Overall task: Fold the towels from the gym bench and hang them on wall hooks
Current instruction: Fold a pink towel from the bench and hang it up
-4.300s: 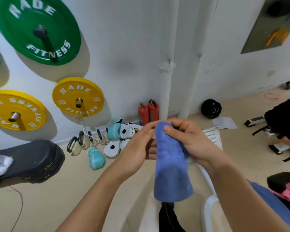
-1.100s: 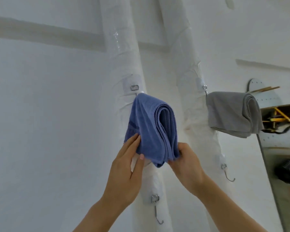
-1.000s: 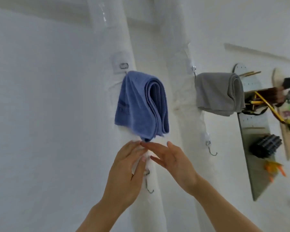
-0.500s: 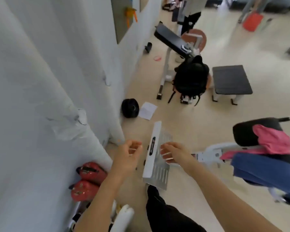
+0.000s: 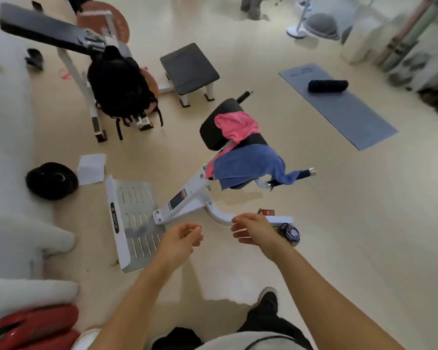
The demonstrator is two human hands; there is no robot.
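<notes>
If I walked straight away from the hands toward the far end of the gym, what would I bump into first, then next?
Left hand and right hand, empty → white bench frame → blue towel → pink towel → small black bench.

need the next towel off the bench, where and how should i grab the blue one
Pinch the blue towel along its upper edge, where it lies across the bench pad, coming from above on the near side. It drapes loosely over the frame with one corner trailing toward the handle, so lifting from the top should free it. The pink towel lies just above it; stay below that.
</notes>
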